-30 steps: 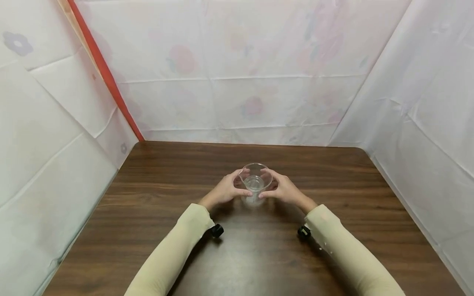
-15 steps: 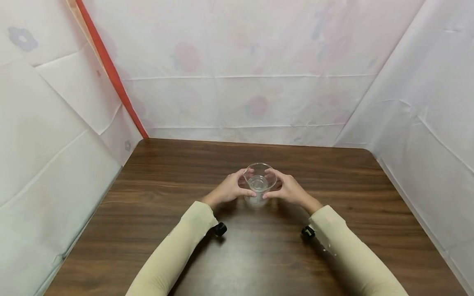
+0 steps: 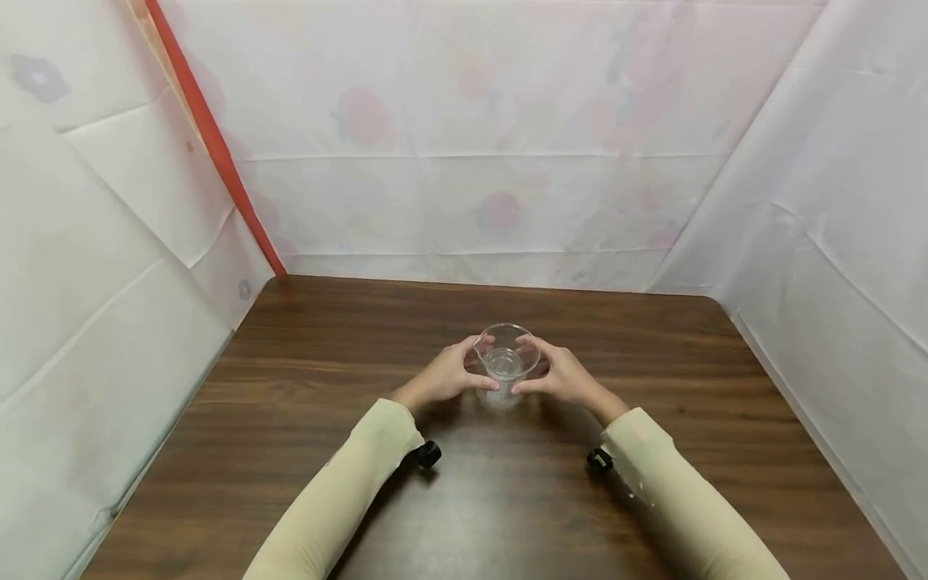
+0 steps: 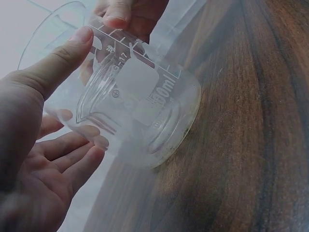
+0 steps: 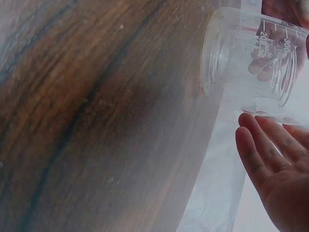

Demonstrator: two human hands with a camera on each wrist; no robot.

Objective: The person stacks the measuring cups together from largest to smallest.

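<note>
A clear glass beaker [image 3: 502, 393] with white scale marks stands on the brown wooden table in the head view. Nested inside it is a smaller glass beaker [image 4: 99, 96], whose spouted rim shows through the outer wall. My left hand [image 3: 447, 374] grips the large beaker from the left, thumb across the near side and fingers around the back. From the right, my right hand [image 3: 567, 375] holds it the same way, the two thumb tips close together. In the left wrist view the beaker's base [image 4: 186, 130] lies right at the tabletop.
The wood-grain table [image 3: 464, 499] extends on all sides of the hands. White floral sheeting [image 3: 464, 145] hangs behind it and along both sides, with a red strip [image 3: 210, 133] at the back left corner. Black wrist cameras [image 3: 428, 454] hang under the sleeves.
The head view shifts slightly. Both hands keep their hold on the large beaker, and it stays at the same place on the table.
</note>
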